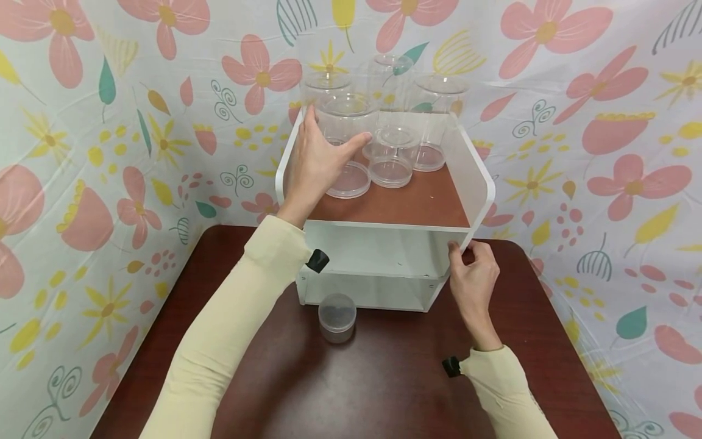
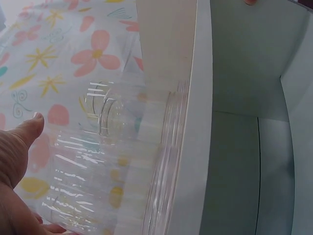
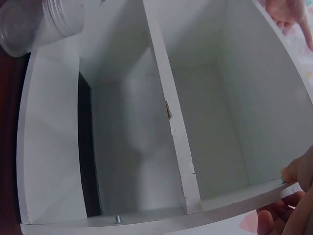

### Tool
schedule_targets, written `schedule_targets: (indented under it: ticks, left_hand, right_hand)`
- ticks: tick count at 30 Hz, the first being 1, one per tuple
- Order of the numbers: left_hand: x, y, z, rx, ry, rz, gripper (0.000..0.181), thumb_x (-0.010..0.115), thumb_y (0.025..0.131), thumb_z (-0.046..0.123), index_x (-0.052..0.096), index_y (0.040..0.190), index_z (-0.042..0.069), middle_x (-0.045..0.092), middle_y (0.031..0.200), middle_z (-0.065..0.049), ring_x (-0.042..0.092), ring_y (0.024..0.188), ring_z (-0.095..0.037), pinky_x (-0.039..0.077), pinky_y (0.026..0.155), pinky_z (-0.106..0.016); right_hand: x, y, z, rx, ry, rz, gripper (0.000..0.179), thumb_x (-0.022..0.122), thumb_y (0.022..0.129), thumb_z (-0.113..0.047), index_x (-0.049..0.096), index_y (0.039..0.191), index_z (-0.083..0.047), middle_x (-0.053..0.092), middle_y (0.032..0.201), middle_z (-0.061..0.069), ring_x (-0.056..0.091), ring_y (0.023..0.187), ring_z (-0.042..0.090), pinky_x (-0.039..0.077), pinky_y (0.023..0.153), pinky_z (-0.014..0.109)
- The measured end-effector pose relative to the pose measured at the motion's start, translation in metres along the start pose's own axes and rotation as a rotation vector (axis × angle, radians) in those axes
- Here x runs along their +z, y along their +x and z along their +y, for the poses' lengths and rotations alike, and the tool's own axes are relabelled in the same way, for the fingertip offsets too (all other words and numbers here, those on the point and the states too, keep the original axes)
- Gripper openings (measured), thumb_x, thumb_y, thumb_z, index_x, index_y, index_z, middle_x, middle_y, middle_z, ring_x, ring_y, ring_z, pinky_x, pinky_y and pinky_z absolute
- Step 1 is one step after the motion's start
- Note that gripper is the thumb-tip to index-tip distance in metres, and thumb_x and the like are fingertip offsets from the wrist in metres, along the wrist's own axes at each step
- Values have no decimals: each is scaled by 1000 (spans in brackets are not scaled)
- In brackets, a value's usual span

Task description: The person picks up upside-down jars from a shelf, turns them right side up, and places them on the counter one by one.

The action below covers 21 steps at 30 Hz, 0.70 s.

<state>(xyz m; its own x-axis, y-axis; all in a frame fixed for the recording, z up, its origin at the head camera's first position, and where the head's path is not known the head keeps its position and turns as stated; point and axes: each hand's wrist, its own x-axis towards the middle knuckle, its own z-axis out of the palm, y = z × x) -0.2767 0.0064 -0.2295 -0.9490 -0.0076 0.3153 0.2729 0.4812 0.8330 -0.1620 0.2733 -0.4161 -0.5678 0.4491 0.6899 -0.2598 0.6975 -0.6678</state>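
A white shelf unit (image 1: 384,225) with a brown top board stands on the table, several clear plastic jars on its top. My left hand (image 1: 320,155) is spread at the front-left clear jar (image 1: 351,180), fingers by its left side and thumb stretched to the right. In the left wrist view the thumb is apart from the jar (image 2: 83,181); whether the fingertips touch it is hard to tell. Thumb and curled fingers of my right hand (image 1: 476,277) pinch the front edge of the unit's right side panel (image 3: 244,196).
One small lidded clear jar (image 1: 337,318) stands on the dark wood table (image 1: 378,378) before the unit's lower left. Beside it are clear jars (image 1: 392,164) close together on the top. Flowered cloth (image 1: 603,152) hangs behind and at the sides.
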Motion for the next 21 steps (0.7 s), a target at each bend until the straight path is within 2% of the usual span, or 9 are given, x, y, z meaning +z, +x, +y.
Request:
schedule_targets:
  ticks: [12,21]
  left_hand:
    - [-2,0,-3,6,-76,-14,116,79,80,64,16,165,17,39,161,-2,38,145,-11,35,115,-30]
    - [-11,-13,-2,-8,-136,-37,115,80,78,66,18,165,23,41,158,2,41,142,-10,40,111,-32]
  right_hand:
    - [0,-1,-1,-5,-7,2,15,73,92,-3,70,92,11,62,84,23,56,75,28,39,70,27]
    - [0,-1,-2,-6,14,4,14,74,92,-2,70,91,11,63,84,23,57,75,29,37,70,27]
